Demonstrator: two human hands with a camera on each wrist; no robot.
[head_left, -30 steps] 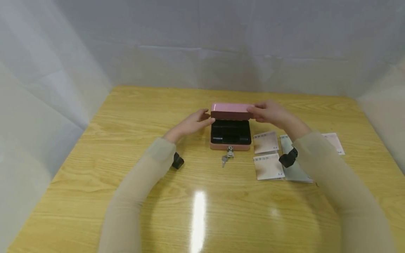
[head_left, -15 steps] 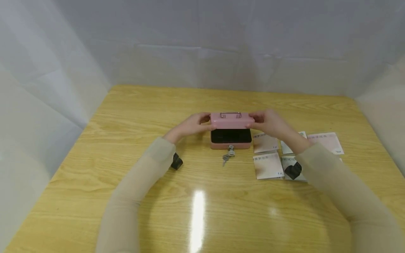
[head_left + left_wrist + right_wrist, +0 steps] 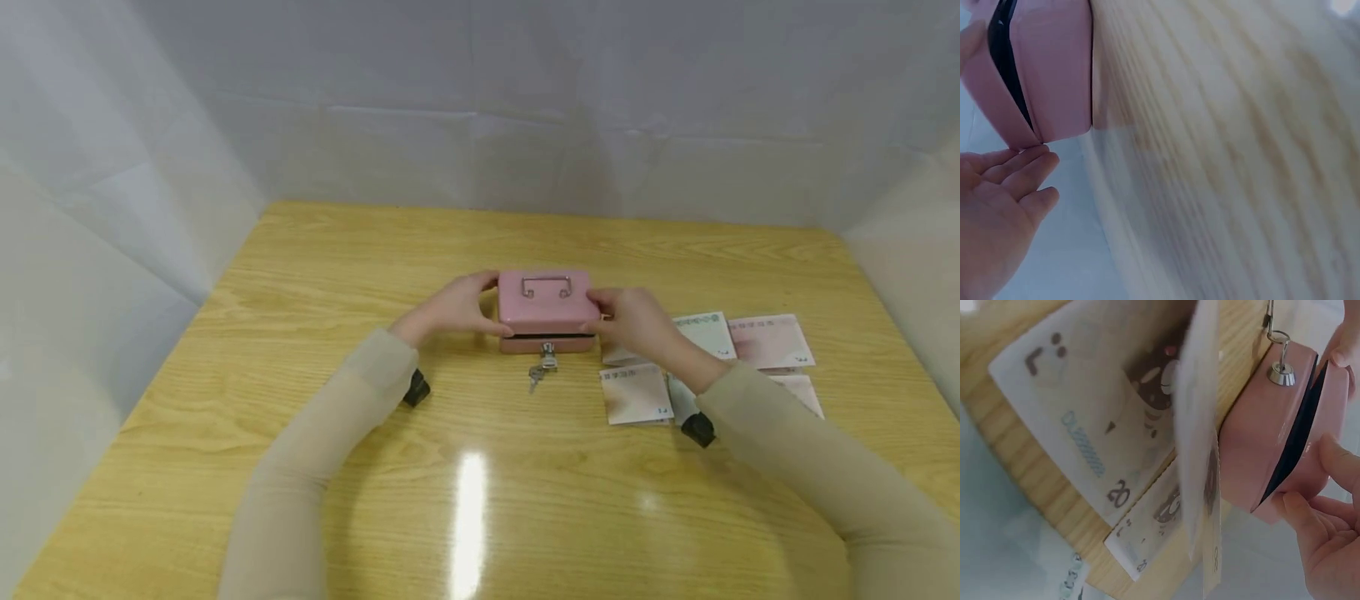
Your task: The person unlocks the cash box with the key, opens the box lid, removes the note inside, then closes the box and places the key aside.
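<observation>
Both hands, left hand [image 3: 457, 307] and right hand [image 3: 630, 321], hold the small pink metal cash box [image 3: 547, 310], lid nearly down; paper banknotes [image 3: 768, 342] lie just right on the wooden desk [image 3: 300, 275], seemingly untouched.

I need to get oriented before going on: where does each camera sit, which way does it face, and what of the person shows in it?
Head: above, facing forward and down at the table; both sleeves, left hand, right hand.
Left wrist: beside the pink cash box; left fingers.
Right wrist: beside the box; banknotes, key, right fingers.
All three share the box, lid ajar.
</observation>
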